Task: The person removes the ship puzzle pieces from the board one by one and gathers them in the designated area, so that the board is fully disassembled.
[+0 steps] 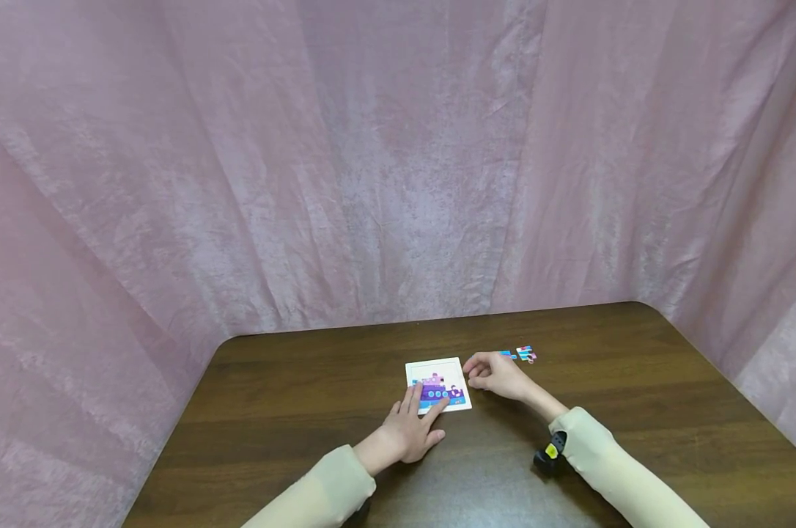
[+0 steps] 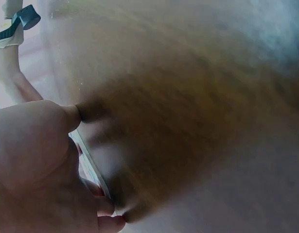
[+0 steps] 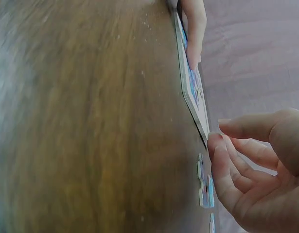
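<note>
Head view: puzzle (image 1: 452, 372) at lower centre, left hand (image 1: 410, 431) resting straight fingers on it; right hand (image 1: 500, 376) beside, grip loosely parted, seemingly empty. Pieces (image 1: 525, 353) farther right look light, stiff: pinch their edges.

There are two hands (image 1: 413, 433) (image 1: 500, 376), one puzzle board (image 1: 431, 364), one table (image 1: 292, 400), at least two loose pieces (image 1: 525, 353)

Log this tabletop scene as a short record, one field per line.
Surface: brown table
Backdrop: pink curtain
Puzzle board: white; purple boat picture in the lower part, upper part white
Left hand: extended over the board's near part
Right hand: beside the board's right edge; no held piece visible
Loose pieces: at least two, on the table to the board's right
</note>
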Motion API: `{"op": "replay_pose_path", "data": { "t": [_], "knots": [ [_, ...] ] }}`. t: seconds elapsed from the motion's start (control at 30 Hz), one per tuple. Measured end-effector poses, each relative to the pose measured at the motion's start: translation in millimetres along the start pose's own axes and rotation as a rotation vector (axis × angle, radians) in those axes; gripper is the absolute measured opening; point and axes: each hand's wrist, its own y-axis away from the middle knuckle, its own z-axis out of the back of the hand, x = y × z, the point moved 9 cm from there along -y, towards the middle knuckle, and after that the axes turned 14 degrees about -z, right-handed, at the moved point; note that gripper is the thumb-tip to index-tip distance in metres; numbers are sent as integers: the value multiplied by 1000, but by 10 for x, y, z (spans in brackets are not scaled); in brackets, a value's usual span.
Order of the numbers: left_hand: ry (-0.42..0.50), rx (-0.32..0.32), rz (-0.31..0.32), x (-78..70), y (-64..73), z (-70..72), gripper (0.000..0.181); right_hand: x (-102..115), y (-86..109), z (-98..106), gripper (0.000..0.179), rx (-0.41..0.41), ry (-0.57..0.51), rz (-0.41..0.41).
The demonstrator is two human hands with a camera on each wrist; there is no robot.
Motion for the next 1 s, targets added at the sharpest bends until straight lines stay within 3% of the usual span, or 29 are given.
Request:
{"op": "replay_pose_path", "data": {
  "t": [0.13, 0.4, 0.5, 0.77, 1.0],
  "knots": [
    [26, 16, -3, 14, -21, -24, 56, 83, -10, -84, 19, 21, 22, 46],
    [44, -15, -23, 19, -7, 11, 60, 189, -20, -262, 22, 94, 5, 110],
    [93, -19, -52, 40, 1, 40, 66, 194, -31, -270, 21, 78, 18, 106],
    [275, 44, -178, 128, 5, -35, 73, 197, -51, -265, 14, 45, 87, 100],
    [245, 54, -217, 161, 23, -68, 74, 237, -80, -303, 13, 42, 117, 90]
  ]
}}
